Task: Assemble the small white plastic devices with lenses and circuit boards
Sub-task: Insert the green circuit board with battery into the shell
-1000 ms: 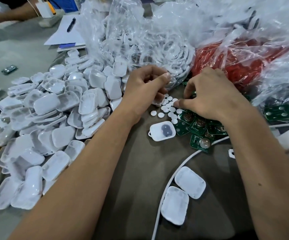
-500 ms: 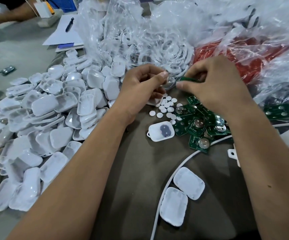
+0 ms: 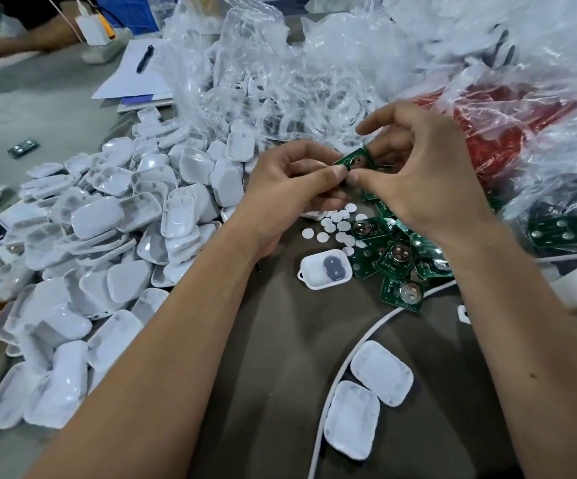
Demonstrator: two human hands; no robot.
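Note:
A small green circuit board (image 3: 356, 162) with a round metal cell is held up between both hands above the table. My left hand (image 3: 290, 191) pinches its near edge with thumb and forefinger. My right hand (image 3: 421, 181) pinches the same board from the right, fingers curled around it. Below them lie several small white round discs (image 3: 335, 224) and a heap of green circuit boards (image 3: 401, 257). An open white shell (image 3: 325, 269) with a grey pad inside sits on the brown cloth. Two closed white shells (image 3: 366, 395) lie nearer to me.
A large pile of white plastic shells (image 3: 90, 254) fills the left. Clear plastic bags (image 3: 280, 81) of white parts and a red-filled bag (image 3: 508, 129) stand behind. A white cable (image 3: 335, 385) curves across the cloth. Papers with a pen (image 3: 145, 58) and another person's arm (image 3: 21, 46) are far left.
My right hand lifted a circuit board from the heap and brought it up. My left hand met it, and both now pinch the board.

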